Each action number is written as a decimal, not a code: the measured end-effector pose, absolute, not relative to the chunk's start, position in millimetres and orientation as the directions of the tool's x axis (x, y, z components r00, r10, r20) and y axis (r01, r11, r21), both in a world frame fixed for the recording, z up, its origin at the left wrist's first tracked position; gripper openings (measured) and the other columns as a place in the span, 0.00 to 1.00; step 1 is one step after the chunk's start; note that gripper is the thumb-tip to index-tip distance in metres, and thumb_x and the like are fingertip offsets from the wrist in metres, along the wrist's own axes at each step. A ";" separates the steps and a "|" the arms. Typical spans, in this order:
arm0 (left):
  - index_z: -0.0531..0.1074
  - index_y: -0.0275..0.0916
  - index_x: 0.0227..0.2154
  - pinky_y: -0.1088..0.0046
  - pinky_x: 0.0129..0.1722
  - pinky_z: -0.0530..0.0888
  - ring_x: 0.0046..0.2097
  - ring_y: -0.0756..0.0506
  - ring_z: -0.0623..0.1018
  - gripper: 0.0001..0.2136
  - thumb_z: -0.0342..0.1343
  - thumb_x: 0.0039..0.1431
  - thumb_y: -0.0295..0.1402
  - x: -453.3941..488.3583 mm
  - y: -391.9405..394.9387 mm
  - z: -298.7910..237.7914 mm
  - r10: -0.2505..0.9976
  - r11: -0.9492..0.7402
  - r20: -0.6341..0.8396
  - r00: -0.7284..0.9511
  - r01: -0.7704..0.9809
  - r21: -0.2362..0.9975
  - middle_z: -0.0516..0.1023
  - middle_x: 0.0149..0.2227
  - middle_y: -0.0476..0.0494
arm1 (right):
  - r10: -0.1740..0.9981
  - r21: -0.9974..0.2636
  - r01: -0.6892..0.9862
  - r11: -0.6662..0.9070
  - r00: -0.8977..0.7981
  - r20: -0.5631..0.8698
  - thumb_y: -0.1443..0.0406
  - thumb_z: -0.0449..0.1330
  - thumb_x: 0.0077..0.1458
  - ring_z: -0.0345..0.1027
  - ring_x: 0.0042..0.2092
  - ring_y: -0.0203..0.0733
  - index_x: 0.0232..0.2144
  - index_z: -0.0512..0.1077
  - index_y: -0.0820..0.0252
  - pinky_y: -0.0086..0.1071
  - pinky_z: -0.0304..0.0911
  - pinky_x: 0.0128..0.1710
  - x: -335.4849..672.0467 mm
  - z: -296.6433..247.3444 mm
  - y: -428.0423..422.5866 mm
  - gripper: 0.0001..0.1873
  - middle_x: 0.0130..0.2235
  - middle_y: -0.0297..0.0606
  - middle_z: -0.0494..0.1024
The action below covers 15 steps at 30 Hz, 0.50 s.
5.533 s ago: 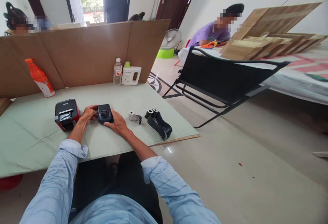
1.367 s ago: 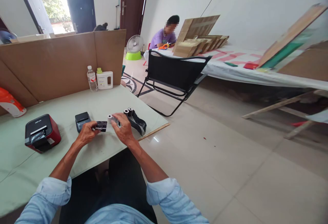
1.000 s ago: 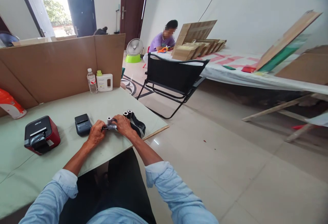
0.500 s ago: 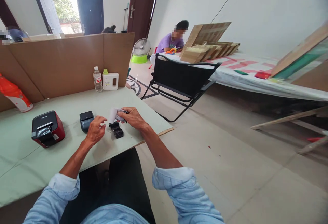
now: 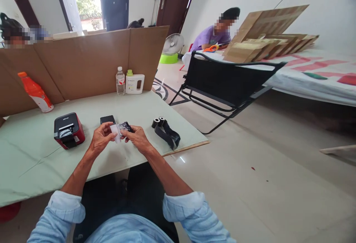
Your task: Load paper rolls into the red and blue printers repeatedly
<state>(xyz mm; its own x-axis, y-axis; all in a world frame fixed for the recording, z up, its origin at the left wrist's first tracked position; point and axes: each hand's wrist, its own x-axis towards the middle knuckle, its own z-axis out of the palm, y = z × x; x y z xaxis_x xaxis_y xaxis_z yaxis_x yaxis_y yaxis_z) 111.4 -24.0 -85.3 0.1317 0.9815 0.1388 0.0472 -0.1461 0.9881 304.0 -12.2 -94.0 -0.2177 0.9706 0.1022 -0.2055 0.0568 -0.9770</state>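
Note:
In the head view, my left hand (image 5: 102, 138) pinches one end of a white paper piece (image 5: 114, 129) between thumb and fingers. My right hand (image 5: 137, 138) is closed on a small black object with a white-and-grey patterned face (image 5: 124, 126), right beside the paper. Whether the two are joined cannot be made out. Behind my left fingers sits a small dark device (image 5: 107, 119), partly covered. To the right of my right hand, a black ribbon (image 5: 166, 133) with two small rolls at one end lies on the table.
A red-and-black label printer (image 5: 69, 130) stands at left. An orange bottle (image 5: 36, 92), a water bottle (image 5: 120, 81) and a white jug (image 5: 135, 83) stand by the cardboard screen (image 5: 91, 63). A black folding chair (image 5: 228, 82) is beyond the table. A person in purple (image 5: 208, 37) sits at another table.
My left hand has closed on the white paper, where before it was apart from it. The black ribbon now lies farther right, with more of its length showing. The view has turned left.

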 end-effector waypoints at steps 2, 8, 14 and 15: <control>0.69 0.40 0.61 0.66 0.40 0.81 0.42 0.43 0.83 0.41 0.78 0.43 0.42 108.7 -29.8 -85.0 0.962 -0.253 0.228 0.152 0.172 0.952 0.78 0.54 0.36 | 0.980 -0.973 -0.229 0.031 -0.185 0.075 0.50 0.73 0.43 0.73 0.27 0.40 0.29 0.81 0.61 0.32 0.67 0.26 296.7 -98.4 -11.2 0.20 0.25 0.36 0.80; 0.69 0.41 0.60 0.64 0.47 0.82 0.53 0.39 0.81 0.32 0.70 0.52 0.30 104.8 -42.1 -85.1 0.839 -0.533 0.475 0.266 0.584 0.613 0.77 0.58 0.36 | 0.986 -0.963 -0.268 -0.011 -0.166 0.035 0.49 0.75 0.40 0.74 0.29 0.40 0.29 0.81 0.61 0.32 0.69 0.27 288.3 -104.6 -15.6 0.22 0.27 0.37 0.80; 0.71 0.41 0.57 0.61 0.51 0.81 0.56 0.38 0.80 0.24 0.63 0.57 0.27 106.8 -42.4 -90.2 0.778 -0.575 0.568 0.267 0.667 0.473 0.79 0.55 0.37 | 0.979 -0.957 -0.279 -0.075 -0.201 -0.018 0.50 0.77 0.38 0.75 0.35 0.42 0.34 0.82 0.62 0.34 0.73 0.34 285.7 -109.5 -27.0 0.25 0.34 0.40 0.83; 0.71 0.42 0.57 0.60 0.53 0.81 0.57 0.37 0.80 0.24 0.62 0.57 0.27 107.5 -43.4 -90.2 0.771 -0.581 0.576 0.272 0.669 0.463 0.79 0.56 0.37 | 0.980 -0.954 -0.287 -0.089 -0.196 -0.032 0.50 0.78 0.37 0.75 0.35 0.42 0.33 0.82 0.63 0.35 0.73 0.34 284.5 -111.2 -28.1 0.26 0.33 0.39 0.83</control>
<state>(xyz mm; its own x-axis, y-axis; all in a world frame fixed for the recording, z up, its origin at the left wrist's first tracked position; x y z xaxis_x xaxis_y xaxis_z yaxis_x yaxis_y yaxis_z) 107.5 -43.4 -90.2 0.2718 0.7711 0.5758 0.6690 -0.5815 0.4629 284.5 -28.1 -111.2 -0.1962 0.9800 -0.0324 -0.2867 -0.0890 -0.9539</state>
